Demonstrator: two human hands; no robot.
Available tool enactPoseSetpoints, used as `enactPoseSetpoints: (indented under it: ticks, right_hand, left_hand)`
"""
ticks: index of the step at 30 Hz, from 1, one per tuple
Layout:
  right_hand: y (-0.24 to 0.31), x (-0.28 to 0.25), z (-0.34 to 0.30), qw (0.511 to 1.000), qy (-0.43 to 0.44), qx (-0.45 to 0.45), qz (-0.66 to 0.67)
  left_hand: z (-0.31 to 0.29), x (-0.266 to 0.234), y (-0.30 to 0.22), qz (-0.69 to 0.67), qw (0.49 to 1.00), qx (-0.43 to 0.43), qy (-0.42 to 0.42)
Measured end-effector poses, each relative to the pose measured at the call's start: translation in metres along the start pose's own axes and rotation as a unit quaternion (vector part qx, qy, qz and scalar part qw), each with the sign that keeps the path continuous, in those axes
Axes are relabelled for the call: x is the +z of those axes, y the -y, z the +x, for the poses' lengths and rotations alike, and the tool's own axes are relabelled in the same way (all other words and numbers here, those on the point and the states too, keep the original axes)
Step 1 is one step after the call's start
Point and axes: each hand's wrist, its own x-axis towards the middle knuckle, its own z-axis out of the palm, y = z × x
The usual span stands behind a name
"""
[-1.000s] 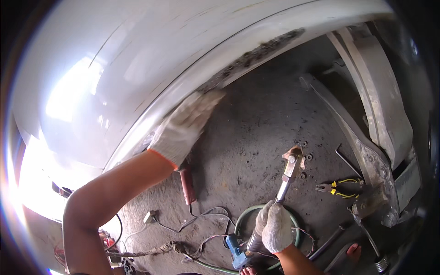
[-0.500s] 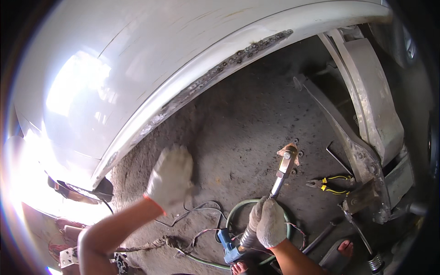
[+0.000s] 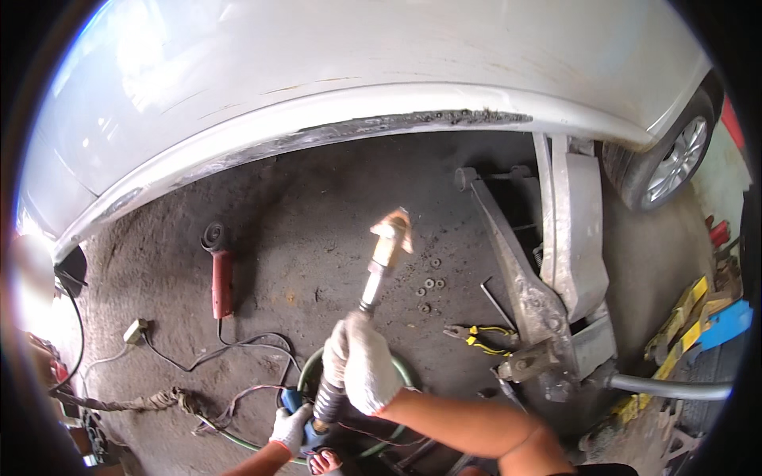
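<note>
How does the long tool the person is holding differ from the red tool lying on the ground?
The long tool is held off the floor by both gloved hands, the right hand above the left hand; the red tool lies untouched on the concrete floor. The held tool is slim, metallic, with a pale tip; the red one is shorter and thicker, with a dark round head. Both point towards the silver car body.

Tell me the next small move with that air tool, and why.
Probably raise the air tool's tip toward the rough dark strip along the car's lower edge: the right hand and left hand both grip the tool, and its tip points at that strip but hangs short.
</note>
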Motion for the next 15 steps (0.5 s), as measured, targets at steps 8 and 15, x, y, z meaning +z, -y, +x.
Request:
enactPoseSetpoints:
  ticks: [8, 15]
  right_hand:
    - [0.069, 0.046, 0.024, 0.981, -0.062, 0.183, 0.017]
    - [0.042, 0.034, 0.051, 0.983, 0.060, 0.172, 0.014]
  left_hand:
    - [-0.046, -0.038, -0.080, 0.047, 0.996, 0.050, -0.064]
    - [-0.052, -0.016, -0.040, 0.082, 0.980, 0.032, -0.180]
